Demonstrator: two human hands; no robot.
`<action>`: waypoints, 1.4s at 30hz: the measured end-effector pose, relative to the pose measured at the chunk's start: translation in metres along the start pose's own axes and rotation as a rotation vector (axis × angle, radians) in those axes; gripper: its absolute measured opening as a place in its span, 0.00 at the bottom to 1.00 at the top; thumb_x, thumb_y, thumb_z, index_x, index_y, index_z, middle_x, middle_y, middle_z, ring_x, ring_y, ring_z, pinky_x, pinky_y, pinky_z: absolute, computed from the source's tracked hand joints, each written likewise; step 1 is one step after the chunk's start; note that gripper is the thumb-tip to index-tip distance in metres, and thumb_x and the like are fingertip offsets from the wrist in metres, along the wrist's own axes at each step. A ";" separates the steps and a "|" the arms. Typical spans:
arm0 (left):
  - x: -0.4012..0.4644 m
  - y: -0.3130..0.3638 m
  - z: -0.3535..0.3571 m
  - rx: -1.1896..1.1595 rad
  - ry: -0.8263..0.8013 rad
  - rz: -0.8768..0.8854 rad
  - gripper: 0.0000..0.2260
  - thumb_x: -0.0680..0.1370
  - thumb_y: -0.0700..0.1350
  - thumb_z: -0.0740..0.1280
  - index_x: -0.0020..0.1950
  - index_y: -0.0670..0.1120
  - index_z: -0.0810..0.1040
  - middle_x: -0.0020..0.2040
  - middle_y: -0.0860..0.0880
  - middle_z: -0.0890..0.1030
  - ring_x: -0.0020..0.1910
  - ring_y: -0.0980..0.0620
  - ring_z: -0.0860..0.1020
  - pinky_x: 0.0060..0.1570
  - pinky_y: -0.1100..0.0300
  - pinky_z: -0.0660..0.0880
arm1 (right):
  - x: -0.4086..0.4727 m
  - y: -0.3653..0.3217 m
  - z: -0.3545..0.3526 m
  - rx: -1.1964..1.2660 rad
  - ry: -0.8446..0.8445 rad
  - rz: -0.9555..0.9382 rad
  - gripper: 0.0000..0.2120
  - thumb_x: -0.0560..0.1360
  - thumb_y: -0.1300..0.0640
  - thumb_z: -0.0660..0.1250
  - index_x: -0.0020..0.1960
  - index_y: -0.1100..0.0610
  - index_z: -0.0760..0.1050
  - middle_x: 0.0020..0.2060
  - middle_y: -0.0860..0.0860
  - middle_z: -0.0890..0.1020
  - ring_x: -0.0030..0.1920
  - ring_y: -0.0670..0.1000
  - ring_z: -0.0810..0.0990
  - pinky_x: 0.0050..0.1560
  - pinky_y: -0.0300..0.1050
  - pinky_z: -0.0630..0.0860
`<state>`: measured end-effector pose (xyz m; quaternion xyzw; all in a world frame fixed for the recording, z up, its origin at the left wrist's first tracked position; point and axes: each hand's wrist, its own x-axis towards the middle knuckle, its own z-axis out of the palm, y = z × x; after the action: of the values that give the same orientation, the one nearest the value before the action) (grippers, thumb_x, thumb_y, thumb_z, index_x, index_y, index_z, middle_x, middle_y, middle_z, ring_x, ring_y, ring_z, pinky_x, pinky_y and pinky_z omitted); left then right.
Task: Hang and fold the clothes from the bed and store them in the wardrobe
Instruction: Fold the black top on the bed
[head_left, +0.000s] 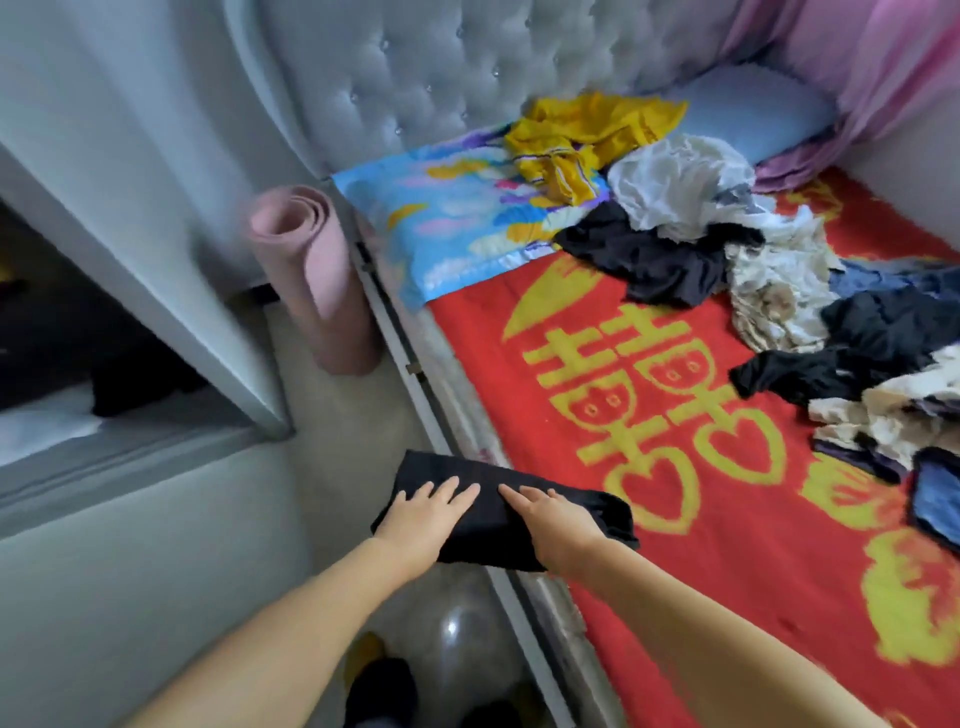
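1. A folded black garment (498, 512) is seen at the near edge of a bed (701, 519), just below the centre of the view, partly overhanging the bed's side rail toward the floor.
2. The left hand (423, 512) is laid flat on the garment's left half, fingers straight and slightly spread. The right hand (553, 522) is laid flat on its right half, fingers straight and pointing toward 10 o'clock. The two hands are close together but not touching; nothing is gripped, the cloth is only pressed.
3. The garment's long axis is set roughly from 10 o'clock to 4 o'clock, its left end reaching past the bed edge and its right end lying on the red and yellow bedcover.
4. A heap of unfolded clothes (753, 270) is spread from 1 o'clock to 3 o'clock on the bed: a yellow piece (582, 140) nearest the headboard, then white, black, cream and dark blue pieces.
5. An open wardrobe (78, 364) is seen at 9 o'clock, with dark items inside; what they are cannot be made out.
6. Progress is judged to be early: one garment appears folded and ready to be carried to the wardrobe, while most of the heap is left to be hung or folded.
7. A rolled pink mat (317, 280) stands on the floor at 11 o'clock, beside the bed.
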<state>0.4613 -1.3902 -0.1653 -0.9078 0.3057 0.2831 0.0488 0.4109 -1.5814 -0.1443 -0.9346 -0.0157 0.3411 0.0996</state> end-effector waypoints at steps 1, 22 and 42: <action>-0.015 -0.016 0.005 -0.026 0.006 -0.043 0.41 0.77 0.31 0.62 0.79 0.54 0.41 0.80 0.47 0.48 0.77 0.42 0.54 0.72 0.42 0.59 | 0.005 -0.021 -0.003 -0.029 -0.007 -0.042 0.41 0.77 0.67 0.62 0.80 0.47 0.43 0.78 0.50 0.56 0.76 0.61 0.57 0.66 0.55 0.71; -0.385 -0.400 0.152 -0.407 0.052 -0.637 0.36 0.78 0.37 0.61 0.80 0.53 0.46 0.78 0.46 0.54 0.71 0.41 0.64 0.63 0.46 0.70 | 0.092 -0.581 0.045 -0.506 -0.135 -0.762 0.36 0.78 0.62 0.60 0.80 0.52 0.46 0.73 0.58 0.64 0.71 0.61 0.67 0.70 0.54 0.65; -0.331 -0.654 0.154 -0.674 0.043 -0.678 0.33 0.79 0.37 0.59 0.79 0.54 0.48 0.78 0.48 0.55 0.70 0.42 0.66 0.62 0.48 0.71 | 0.297 -0.770 -0.031 -0.554 -0.347 -0.832 0.37 0.77 0.66 0.60 0.80 0.51 0.46 0.73 0.57 0.65 0.71 0.58 0.66 0.69 0.49 0.65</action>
<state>0.5518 -0.6464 -0.1696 -0.9272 -0.1155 0.3157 -0.1650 0.6881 -0.8032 -0.1579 -0.7705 -0.4912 0.4054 -0.0282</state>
